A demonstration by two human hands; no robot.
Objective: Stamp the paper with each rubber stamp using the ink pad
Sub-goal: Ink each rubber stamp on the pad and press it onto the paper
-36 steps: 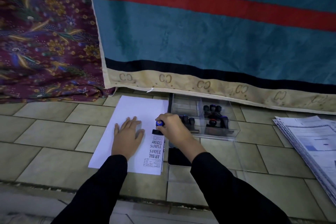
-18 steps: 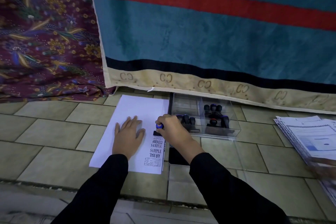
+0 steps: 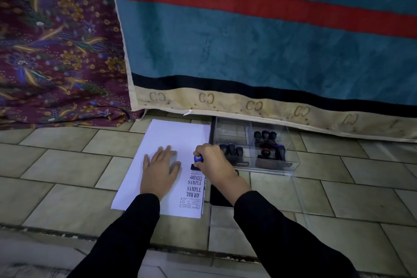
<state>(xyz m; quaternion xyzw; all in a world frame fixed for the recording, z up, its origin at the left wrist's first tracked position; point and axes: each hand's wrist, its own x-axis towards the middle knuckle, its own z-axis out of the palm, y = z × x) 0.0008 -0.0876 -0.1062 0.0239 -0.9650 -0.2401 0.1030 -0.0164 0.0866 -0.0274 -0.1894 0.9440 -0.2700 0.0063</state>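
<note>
A white paper sheet (image 3: 167,140) lies on the tiled floor, with several black stamped imprints down its right edge. My left hand (image 3: 161,170) lies flat on the sheet, fingers spread. My right hand (image 3: 213,161) grips a rubber stamp with a blue knob (image 3: 198,158), its black base set on the paper just above the imprints. A dark ink pad (image 3: 217,196) lies right of the sheet, partly hidden under my right wrist. A clear plastic box (image 3: 291,170) holds several black-handled stamps (image 3: 265,136).
A teal blanket with a red stripe (image 3: 259,52) hangs behind the box. A maroon floral cloth (image 3: 56,52) lies at the back left. A clear lid (image 3: 300,205) lies flat on the tiles right of the ink pad.
My right hand and the stamp have stayed on the same spot of the paper. The view has shifted slightly, and the paper stack at the far right has left the frame.
</note>
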